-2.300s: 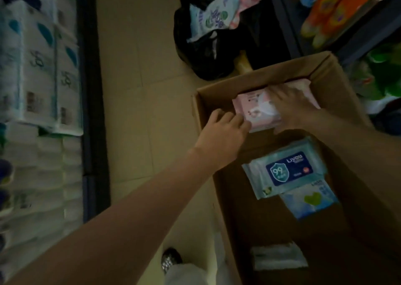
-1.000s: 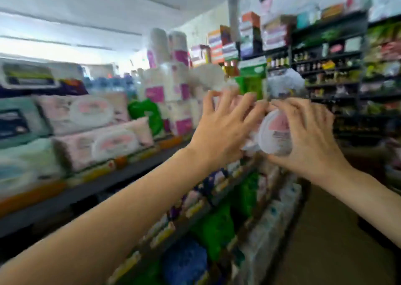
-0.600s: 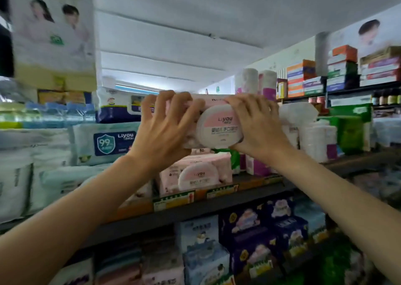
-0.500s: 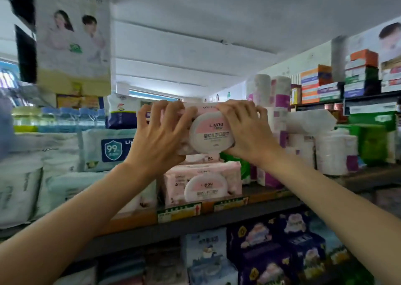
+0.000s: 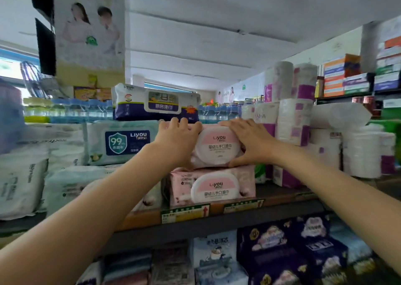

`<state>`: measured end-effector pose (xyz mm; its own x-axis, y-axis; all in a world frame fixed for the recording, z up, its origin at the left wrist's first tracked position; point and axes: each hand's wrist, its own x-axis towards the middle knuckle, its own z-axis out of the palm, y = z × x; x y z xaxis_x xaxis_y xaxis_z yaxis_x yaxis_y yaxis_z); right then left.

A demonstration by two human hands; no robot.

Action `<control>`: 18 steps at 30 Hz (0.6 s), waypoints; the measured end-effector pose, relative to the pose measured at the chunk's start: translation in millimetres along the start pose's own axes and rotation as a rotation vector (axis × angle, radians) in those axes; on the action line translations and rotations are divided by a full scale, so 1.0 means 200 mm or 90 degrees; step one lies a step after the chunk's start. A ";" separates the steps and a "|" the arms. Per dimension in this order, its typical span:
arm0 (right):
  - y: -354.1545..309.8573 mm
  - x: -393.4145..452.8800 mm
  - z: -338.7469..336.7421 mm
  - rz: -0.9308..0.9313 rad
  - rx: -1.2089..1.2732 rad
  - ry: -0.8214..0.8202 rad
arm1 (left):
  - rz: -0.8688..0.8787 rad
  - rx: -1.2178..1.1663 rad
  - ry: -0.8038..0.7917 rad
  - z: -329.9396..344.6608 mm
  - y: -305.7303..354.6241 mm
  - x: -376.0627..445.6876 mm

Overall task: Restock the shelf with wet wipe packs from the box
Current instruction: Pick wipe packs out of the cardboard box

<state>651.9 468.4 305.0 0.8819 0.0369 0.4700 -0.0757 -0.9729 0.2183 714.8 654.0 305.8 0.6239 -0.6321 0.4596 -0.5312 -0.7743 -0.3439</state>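
Two pink wipe packs (image 5: 217,148), stacked

The shelf (image 5: 282,216) in front of me has a dark front edge with price labels (image 5: 185,213). Directly on it: a pink wet wipe pack (image 5: 213,186), pale blue wipe packs (image 5: 71,185) to its left, purple-banded paper rolls (image 5: 290,154) to its right.

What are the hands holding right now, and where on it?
A pink wet wipe pack, gripped by its two short ends: the left hand on its left end, the right hand on its right end. It sits on another pink pack.
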 end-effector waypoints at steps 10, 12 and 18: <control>0.07 -0.75 -0.06 0.221 0.012 0.071 | 0.333 -0.182 0.199 -0.09 0.46 -0.30; 0.09 -1.07 -0.09 0.301 0.024 -0.045 | 0.428 -0.195 0.140 -0.09 0.70 -0.34; 0.06 -2.22 -0.21 0.636 0.043 -0.366 | 0.791 -0.317 0.027 -0.18 1.57 -0.80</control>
<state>238.7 450.1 135.1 0.5258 -0.8488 -0.0554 -0.8495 -0.5205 -0.0864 426.9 513.3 154.0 -0.4358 -0.8955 0.0904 -0.8856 0.4087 -0.2205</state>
